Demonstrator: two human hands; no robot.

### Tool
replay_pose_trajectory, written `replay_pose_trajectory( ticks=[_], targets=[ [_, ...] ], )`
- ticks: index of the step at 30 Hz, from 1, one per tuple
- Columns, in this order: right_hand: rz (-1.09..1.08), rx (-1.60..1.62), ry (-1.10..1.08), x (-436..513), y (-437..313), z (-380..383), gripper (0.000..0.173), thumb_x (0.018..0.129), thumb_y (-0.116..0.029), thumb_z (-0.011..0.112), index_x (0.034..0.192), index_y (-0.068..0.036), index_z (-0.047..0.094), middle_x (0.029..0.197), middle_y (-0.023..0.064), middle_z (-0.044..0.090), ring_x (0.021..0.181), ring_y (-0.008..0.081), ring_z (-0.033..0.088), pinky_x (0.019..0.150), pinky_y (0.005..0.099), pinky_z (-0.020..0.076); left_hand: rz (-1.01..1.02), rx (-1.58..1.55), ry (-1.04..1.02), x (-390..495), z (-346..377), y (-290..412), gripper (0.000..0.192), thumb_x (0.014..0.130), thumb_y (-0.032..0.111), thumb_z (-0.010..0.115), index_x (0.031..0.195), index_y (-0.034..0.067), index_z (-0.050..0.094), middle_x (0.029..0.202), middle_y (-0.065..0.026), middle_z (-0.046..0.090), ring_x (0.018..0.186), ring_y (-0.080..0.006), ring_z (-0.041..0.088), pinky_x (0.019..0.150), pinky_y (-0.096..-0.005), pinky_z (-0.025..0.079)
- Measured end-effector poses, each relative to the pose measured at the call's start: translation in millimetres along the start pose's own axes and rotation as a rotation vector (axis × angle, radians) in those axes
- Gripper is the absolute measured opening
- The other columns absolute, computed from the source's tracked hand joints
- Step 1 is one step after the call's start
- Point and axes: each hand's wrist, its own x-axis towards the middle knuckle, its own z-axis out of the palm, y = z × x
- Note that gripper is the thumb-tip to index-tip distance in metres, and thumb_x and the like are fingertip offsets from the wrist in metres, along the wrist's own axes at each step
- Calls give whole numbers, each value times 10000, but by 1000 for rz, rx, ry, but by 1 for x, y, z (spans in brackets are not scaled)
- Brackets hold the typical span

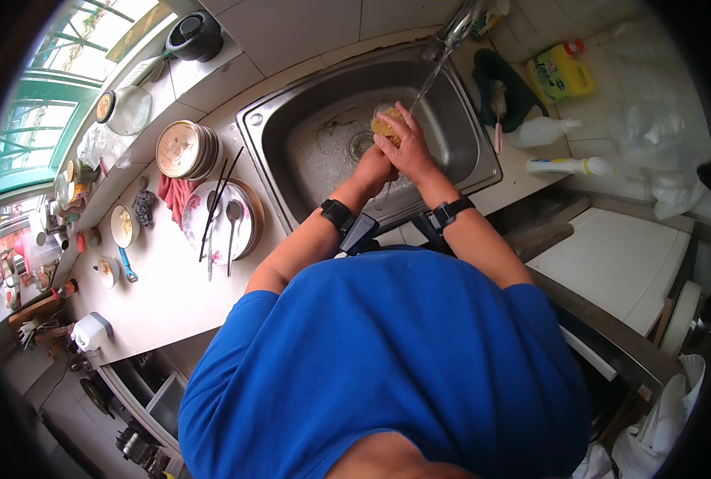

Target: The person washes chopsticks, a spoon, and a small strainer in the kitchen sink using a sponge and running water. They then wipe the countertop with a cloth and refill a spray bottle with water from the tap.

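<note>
Water runs from the metal faucet into the stainless steel sink, falling close to my right hand. A yellowish sponge or scouring pad lies under the fingers of my right hand, which are partly spread over it. My left hand touches my right hand just below the pad, its fingers curled; whether it holds anything is hidden. Left of the sink, a plate stack bears black chopsticks and spoons. Behind it stands a stack of bowls, near a red cloth.
Small bowls, a blue-handled peeler and a steel scrubber lie farther left on the counter. A yellow detergent bottle and white bottles stand or lie right of the sink. Jars line the window ledge.
</note>
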Motion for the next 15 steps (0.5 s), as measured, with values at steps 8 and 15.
replay_pose_trajectory(
  ticks=[8, 15],
  targets=[
    [720, 668, 92, 47, 44, -7, 249, 822, -257, 695, 1030, -120, 698, 1101, 143, 660, 1063, 297, 612, 899, 416, 483, -58, -184, -200, -24, -13, 1, 48, 997, 116, 459, 982, 79, 486, 679, 31, 409, 540, -86, 380, 465, -231, 313],
    [-83, 42, 167, 32, 13, 12, 314, 855, -330, 653, 988, -47, 685, 931, 146, 693, 884, 270, 680, 761, 340, 527, -45, 65, -107, -21, -18, 4, 76, 1001, 142, 471, 951, 91, 498, 697, 48, 388, 568, -72, 355, 488, -229, 284]
  ],
)
